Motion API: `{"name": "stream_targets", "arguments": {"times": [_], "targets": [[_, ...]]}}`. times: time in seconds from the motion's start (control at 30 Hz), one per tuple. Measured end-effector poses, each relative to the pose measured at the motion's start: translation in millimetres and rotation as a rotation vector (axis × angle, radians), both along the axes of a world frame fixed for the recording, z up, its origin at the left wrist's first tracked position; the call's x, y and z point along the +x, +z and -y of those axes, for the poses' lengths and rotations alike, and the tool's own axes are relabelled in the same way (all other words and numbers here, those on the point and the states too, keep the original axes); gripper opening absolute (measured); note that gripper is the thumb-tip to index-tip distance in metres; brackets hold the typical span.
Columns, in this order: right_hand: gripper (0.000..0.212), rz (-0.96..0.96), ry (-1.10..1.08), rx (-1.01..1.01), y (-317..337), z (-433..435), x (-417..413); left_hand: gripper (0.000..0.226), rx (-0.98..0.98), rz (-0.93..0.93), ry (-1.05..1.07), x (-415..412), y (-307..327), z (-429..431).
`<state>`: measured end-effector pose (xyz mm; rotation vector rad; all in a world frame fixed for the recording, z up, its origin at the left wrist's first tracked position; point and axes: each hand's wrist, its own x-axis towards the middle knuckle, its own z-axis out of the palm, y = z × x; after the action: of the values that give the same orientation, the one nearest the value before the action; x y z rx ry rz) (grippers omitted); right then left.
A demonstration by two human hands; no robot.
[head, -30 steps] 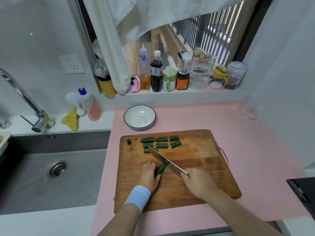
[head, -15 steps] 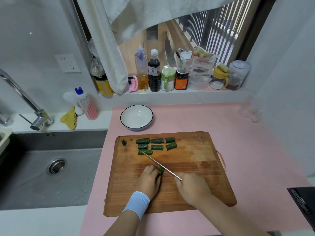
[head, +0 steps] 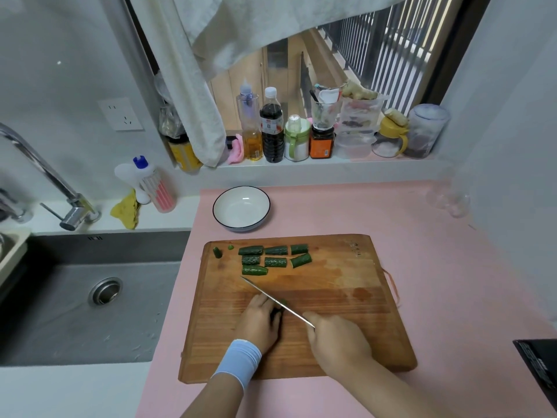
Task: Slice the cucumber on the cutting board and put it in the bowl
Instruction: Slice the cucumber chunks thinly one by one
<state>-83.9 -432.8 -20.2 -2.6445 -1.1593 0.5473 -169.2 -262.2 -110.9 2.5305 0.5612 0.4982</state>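
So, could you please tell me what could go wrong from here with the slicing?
The left hand holds the short dark green cucumber stub right against the thin steel knife, so a slip could nick a finger. The stub is so short that it may roll or shoot out under the blade. The small green end piece stands near the far left edge of the brown wooden cutting board and could be knocked off.

We log pale grey walls [head: 60,61], the left one bearing a white socket [head: 120,114]. At the back is a window [head: 286,64] with a dark railing [head: 391,49] outside and a pale cloth [head: 256,25] hanging over its top; daylight enters beneath. The sill [head: 331,169] holds a row of bottles and jars [head: 271,131]. A pink counter [head: 437,267] lies right of a steel sink [head: 60,312] with a chrome tap [head: 45,170].
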Motion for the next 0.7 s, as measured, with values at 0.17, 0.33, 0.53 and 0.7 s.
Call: {"name": "stream_targets", "arguments": {"times": [0.17,0.33,0.53,0.7], "targets": [[0.03,0.008,0.007,0.008,1.5,3.3,0.1,0.018,-0.005,-0.029,0.005,0.4,-0.6,-0.5],[0.035,0.012,0.006,0.001,1.8,4.2,0.3,0.02,-0.003,-0.018,0.018,0.8,0.3,0.1],[0.041,0.002,0.01,-0.011,-2.4,3.8,3.5,0.019,-0.013,-0.003,0.024,0.8,-2.1,0.0],[0.032,-0.056,-0.001,-0.006,-5.7,-3.2,8.4,0.015,-0.028,0.001,0.02,0.1,-6.5,-0.3]]}}
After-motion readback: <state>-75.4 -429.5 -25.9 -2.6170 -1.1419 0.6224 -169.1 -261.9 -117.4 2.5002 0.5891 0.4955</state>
